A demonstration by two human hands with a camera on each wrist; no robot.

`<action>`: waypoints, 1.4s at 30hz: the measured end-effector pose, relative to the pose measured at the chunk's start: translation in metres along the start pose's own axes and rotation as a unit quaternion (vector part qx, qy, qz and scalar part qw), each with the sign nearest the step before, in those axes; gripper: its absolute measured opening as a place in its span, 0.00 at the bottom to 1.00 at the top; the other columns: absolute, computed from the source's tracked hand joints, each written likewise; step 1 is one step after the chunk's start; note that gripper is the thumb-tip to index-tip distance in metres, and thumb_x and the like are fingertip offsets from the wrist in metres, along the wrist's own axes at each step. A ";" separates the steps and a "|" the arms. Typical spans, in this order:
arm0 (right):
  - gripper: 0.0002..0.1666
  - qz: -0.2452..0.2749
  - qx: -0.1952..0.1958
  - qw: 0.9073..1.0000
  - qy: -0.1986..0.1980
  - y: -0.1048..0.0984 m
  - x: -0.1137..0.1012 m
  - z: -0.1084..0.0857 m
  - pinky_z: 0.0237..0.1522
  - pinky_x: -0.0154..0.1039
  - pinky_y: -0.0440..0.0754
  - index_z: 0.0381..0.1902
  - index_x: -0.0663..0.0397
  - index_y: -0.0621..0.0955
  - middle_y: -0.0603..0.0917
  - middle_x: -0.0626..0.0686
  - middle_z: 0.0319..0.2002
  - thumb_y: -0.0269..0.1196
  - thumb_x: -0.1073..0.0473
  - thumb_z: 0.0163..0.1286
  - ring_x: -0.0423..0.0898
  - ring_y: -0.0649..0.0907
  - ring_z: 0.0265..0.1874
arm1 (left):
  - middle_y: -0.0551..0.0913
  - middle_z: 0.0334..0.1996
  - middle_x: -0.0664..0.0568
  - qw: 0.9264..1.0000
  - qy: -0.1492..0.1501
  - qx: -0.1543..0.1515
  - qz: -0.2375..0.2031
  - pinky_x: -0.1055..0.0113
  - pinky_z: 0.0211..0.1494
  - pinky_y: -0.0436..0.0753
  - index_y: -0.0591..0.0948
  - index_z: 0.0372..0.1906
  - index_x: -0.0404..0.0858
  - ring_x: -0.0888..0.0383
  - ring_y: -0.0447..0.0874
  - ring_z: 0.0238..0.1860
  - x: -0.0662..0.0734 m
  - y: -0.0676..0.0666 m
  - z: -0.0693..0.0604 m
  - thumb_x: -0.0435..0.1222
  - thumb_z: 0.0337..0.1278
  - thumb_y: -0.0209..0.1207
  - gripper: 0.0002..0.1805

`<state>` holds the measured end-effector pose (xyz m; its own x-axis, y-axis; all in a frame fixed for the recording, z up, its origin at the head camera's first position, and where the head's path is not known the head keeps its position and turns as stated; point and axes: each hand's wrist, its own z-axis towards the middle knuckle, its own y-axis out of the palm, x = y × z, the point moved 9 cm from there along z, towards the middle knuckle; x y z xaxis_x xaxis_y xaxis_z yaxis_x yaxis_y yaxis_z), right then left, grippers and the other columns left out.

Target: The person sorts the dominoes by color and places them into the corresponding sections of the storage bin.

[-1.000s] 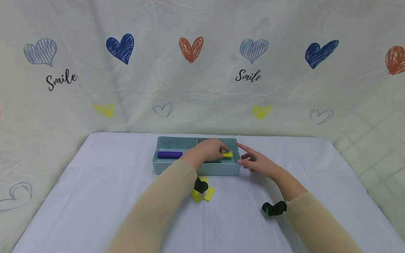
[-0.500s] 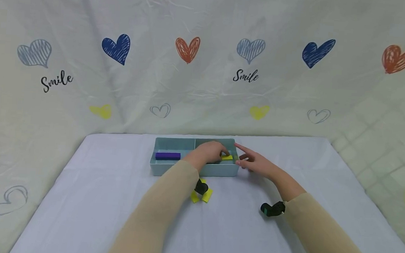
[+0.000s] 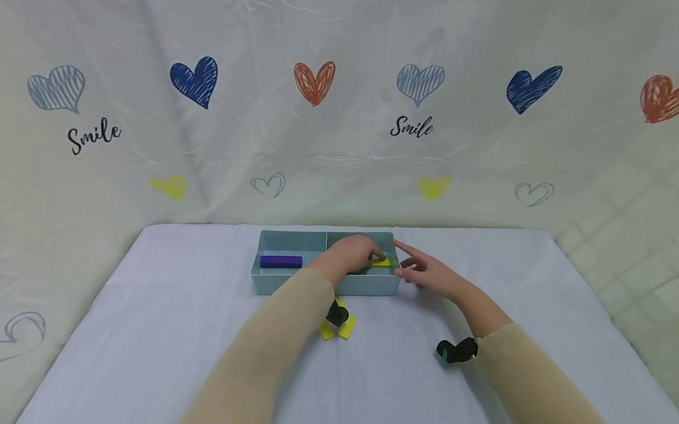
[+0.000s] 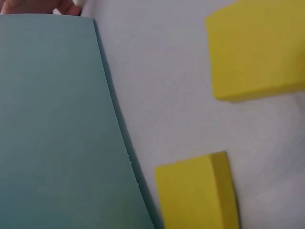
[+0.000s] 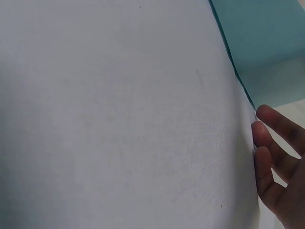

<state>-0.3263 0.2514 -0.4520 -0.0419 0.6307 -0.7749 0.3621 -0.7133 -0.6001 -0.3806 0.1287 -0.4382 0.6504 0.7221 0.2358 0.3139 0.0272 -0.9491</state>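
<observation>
A blue-green divided box (image 3: pixel 370 287) stands toward the back of the table. My left hand (image 3: pixel 351 253) reaches into its right compartment, fingertips bent down on a yellow block (image 3: pixel 381 263) that it pinches; the palm hides part of that compartment. At the box's right end, my right hand (image 3: pixel 432 274) touches the wall, index finger stretched to the back corner and thumb at the front. In the left compartment lies a purple bar-shaped block (image 3: pixel 281 261). Several yellow blocks (image 3: pixel 347 328) lie before the box, partly behind the left wrist camera.
A white cloth (image 3: pixel 398 387) covers the table. Behind it hangs a pale backdrop (image 3: pixel 349 153) printed with hearts. In the left wrist view, loose yellow blocks (image 4: pixel 257 50) lie close beside the box's front wall (image 4: pixel 62 119).
The head view has shifted slightly. Both hands keep almost the same places at the box, the left one still at the yellow block.
</observation>
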 end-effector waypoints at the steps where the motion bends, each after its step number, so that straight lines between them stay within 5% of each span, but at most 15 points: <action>1: 0.43 0.001 0.000 1.000 0.000 0.000 0.000 0.000 0.50 0.48 0.76 0.80 0.30 0.52 0.74 0.62 0.62 0.58 0.46 0.74 0.54 0.80 0.50 | 0.81 0.57 0.57 1.000 -0.002 0.000 0.001 0.63 0.59 0.76 0.79 0.65 0.56 0.59 0.78 0.55 0.000 0.000 0.000 0.36 0.71 0.58 0.21; 9: 0.42 0.004 -0.001 1.000 -0.001 0.000 0.000 0.000 0.51 0.49 0.76 0.79 0.28 0.52 0.74 0.62 0.62 0.58 0.47 0.75 0.53 0.80 0.50 | 0.81 0.58 0.56 1.000 -0.009 -0.004 0.001 0.62 0.60 0.75 0.76 0.67 0.56 0.60 0.78 0.57 -0.002 -0.002 -0.002 0.37 0.71 0.58 0.23; 24: 0.42 0.001 -0.003 1.000 0.002 0.000 0.002 0.001 0.51 0.50 0.77 0.79 0.28 0.51 0.73 0.63 0.64 0.58 0.44 0.75 0.53 0.80 0.51 | 0.80 0.59 0.56 0.998 -0.011 0.020 -0.053 0.61 0.58 0.77 0.75 0.68 0.57 0.60 0.78 0.57 -0.012 -0.027 -0.024 0.42 0.68 0.61 0.25; 35: 0.44 -0.003 -0.007 1.000 0.006 -0.002 0.005 0.001 0.53 0.53 0.76 0.80 0.29 0.50 0.71 0.65 0.65 0.58 0.43 0.74 0.55 0.80 0.53 | 0.80 0.59 0.57 0.997 0.022 0.057 -0.046 0.61 0.56 0.77 0.73 0.69 0.61 0.57 0.78 0.57 -0.003 -0.056 -0.070 0.44 0.68 0.61 0.26; 42: 0.45 -0.006 -0.005 1.000 0.009 -0.001 0.006 0.003 0.52 0.52 0.77 0.80 0.28 0.50 0.71 0.65 0.65 0.59 0.42 0.72 0.55 0.79 0.53 | 0.80 0.57 0.61 0.995 0.061 0.083 -0.018 0.66 0.52 0.78 0.74 0.69 0.60 0.62 0.78 0.54 -0.002 -0.058 -0.107 0.44 0.67 0.62 0.27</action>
<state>-0.3301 0.2551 -0.4561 -0.0304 0.6445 -0.7640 0.3712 -0.7024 -0.6073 -0.3264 0.0522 -0.3610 0.7228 0.6296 0.2849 0.2272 0.1729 -0.9584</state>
